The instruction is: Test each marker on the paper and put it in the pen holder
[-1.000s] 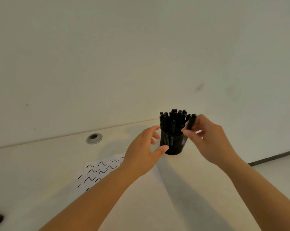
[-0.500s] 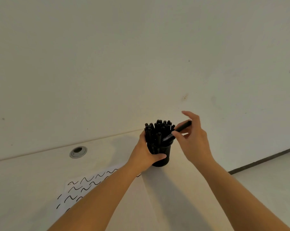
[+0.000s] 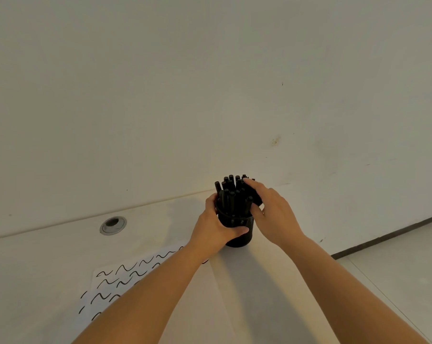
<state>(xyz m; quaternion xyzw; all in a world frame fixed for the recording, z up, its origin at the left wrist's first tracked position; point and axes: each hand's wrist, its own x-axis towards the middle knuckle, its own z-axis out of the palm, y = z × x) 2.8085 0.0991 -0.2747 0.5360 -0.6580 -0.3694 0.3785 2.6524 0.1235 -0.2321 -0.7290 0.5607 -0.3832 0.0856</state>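
Pale surface (image 3: 247, 306) against bare cream wall (image 3: 210, 83); tiled floor (image 3: 408, 264) at right.
L hand (image 3: 216, 225) fingers wrap pen holder (image 3: 242, 234) full of markers (image 3: 231, 194); R hand (image 3: 272, 214) fingers curl over the markers. Paper (image 3: 125, 276) w/ squiggles near-left, grommet (image 3: 113, 225) behind.

The left hand (image 3: 216, 227) grips the black pen holder (image 3: 238, 232), full of markers (image 3: 231, 194); the right hand (image 3: 272, 214) presses against the markers. Scribbled paper (image 3: 125, 276) lies left of the left hand.

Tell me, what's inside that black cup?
The cup is packed with black markers standing upright, caps sticking out. Their lower halves are hidden by the cup wall and the left hand; the right hand covers some.
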